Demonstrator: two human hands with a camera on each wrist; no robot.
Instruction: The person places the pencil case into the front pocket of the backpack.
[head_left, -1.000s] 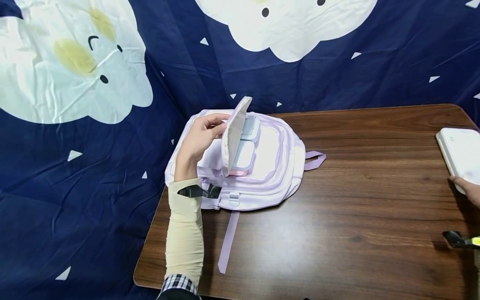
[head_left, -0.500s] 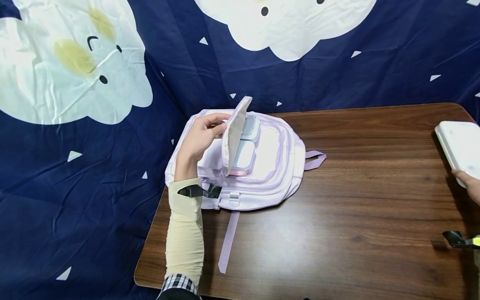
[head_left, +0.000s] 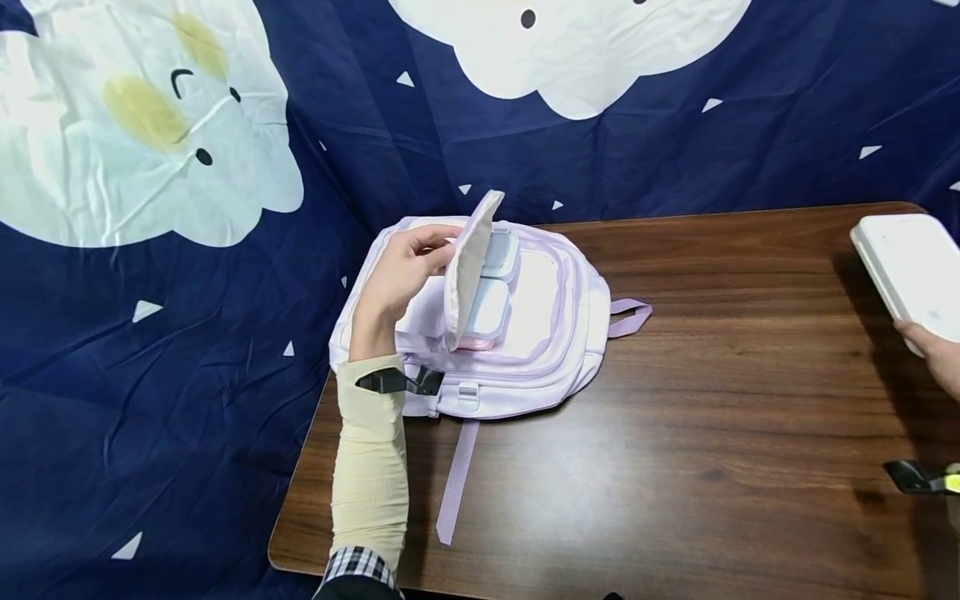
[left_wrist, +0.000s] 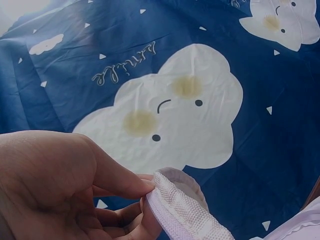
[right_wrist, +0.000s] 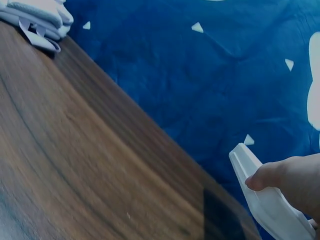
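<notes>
A white and lilac backpack (head_left: 585,333) lies on its back on the wooden table. My left hand (head_left: 401,271) pinches the edge of its front pocket flap (head_left: 467,275) between thumb and fingers and holds it upright; the left wrist view shows this flap edge (left_wrist: 175,207) close up. Behind the flap, small boxes with pale blue lids (head_left: 489,308) sit in the pocket, a pink one (head_left: 476,342) beneath. At the far right, my right hand (head_left: 936,357) grips a flat white rectangular case (head_left: 915,271), thumb on its near side. The case's far end is cut off.
A lilac strap (head_left: 459,483) trails from the backpack toward the table's front edge, and a short loop (head_left: 630,319) sticks out to its right. Brown tabletop (head_left: 720,375) stretches between backpack and case. Dark blue cloth (head_left: 360,100) with clouds hangs behind and at left.
My right hand has raised the white case and brought it slightly left and farther back, away from its shadow. My left hand and the flap have stayed in place.
</notes>
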